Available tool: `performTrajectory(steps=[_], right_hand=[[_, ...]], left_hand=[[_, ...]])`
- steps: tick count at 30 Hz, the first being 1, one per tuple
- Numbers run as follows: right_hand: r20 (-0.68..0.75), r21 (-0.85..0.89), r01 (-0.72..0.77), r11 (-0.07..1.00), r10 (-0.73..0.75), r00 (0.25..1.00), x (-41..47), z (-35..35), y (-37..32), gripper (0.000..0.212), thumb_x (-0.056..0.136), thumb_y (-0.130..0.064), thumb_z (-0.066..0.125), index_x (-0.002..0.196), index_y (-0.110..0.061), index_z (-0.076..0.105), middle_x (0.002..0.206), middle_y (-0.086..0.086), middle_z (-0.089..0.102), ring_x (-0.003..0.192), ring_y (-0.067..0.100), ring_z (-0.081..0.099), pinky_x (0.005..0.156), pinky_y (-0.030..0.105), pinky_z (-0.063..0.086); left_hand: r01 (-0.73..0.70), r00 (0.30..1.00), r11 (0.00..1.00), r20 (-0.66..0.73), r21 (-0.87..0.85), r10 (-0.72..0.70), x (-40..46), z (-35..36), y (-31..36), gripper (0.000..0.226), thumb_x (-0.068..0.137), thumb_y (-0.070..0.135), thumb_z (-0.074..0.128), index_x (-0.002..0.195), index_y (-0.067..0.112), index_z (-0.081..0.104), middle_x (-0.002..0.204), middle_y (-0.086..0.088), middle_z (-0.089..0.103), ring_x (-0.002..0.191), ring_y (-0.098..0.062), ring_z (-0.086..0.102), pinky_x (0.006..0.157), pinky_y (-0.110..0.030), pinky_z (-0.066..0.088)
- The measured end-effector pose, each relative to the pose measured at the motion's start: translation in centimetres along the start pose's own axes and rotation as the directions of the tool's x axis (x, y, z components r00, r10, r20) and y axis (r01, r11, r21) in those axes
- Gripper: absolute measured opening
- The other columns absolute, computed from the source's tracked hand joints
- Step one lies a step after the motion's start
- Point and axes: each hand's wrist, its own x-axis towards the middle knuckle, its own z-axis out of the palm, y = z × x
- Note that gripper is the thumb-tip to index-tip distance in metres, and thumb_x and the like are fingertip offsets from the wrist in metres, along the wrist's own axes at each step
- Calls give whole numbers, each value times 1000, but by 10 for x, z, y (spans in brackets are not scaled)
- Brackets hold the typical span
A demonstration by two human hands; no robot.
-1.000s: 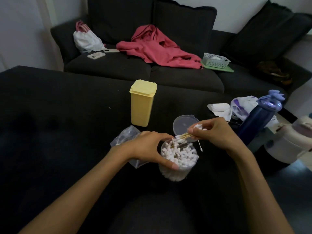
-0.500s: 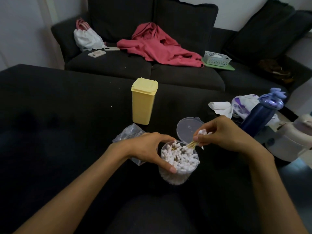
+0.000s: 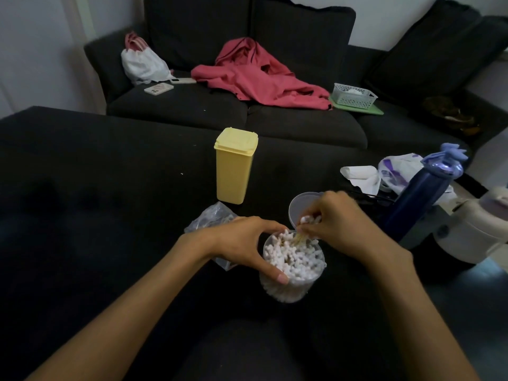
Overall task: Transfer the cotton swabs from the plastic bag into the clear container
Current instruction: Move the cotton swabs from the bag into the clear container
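Evidently the left hand [image 3: 247, 244] grips the clear container [image 3: 293, 266] to steady it, while the right hand [image 3: 336, 224] pinches cotton swabs [image 3: 309, 221] over its rim; the plastic bag [image 3: 210, 222] lies just left.

Round clear plastic container [image 3: 293, 284] stood upright, packed w/ white-tipped cotton swabs [image 3: 295, 257] — crumpled clear plastic bag [image 3: 210, 220] just behind-left.

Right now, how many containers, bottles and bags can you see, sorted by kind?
Containers: 2, the clear container and the yellow container
Bottles: 1, the blue bottle
Bags: 3, plastic bag, white drawstring bag, white and purple bag
Baskets: 1, white basket
Total: 7
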Motion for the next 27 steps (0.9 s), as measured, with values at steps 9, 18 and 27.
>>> performTrajectory(steps=[9, 18, 27], right_hand=[[-66, -113, -132, 985, 126, 990, -1, 24, -15, 15, 90, -24, 59, 99, -17, 69, 81, -4, 58, 67, 6, 49, 57, 16, 36], [129, 308, -273, 911, 244, 961, -3, 13, 8, 48, 73, -25, 78, 118, -24, 60, 105, -3, 63, 97, 9, 59, 81, 25, 52], [33, 743, -246, 622, 333, 942, -26, 15, 25, 15, 84, -34, 64, 85, -22, 73, 71, -9, 70, 57, -4, 61, 54, 12, 46]], left_hand=[[30, 998, 996, -56, -80, -34, -1, 7, 1, 80, 69, 42, 79, 138, 30, 40, 133, 16, 51, 120, 1, 46, 96, -19, 38], [-57, 976, 982, -215, -180, 17, -7, 17, 7, 113, 67, 39, 81, 148, 37, 3, 153, 15, 19, 128, 6, 21, 103, -19, 24], [-107, 972, 993, -217, -53, 93, -4, 35, 6, 94, 72, 72, 54, 141, 56, -8, 156, 21, 6, 140, -1, 18, 115, -38, 24]])
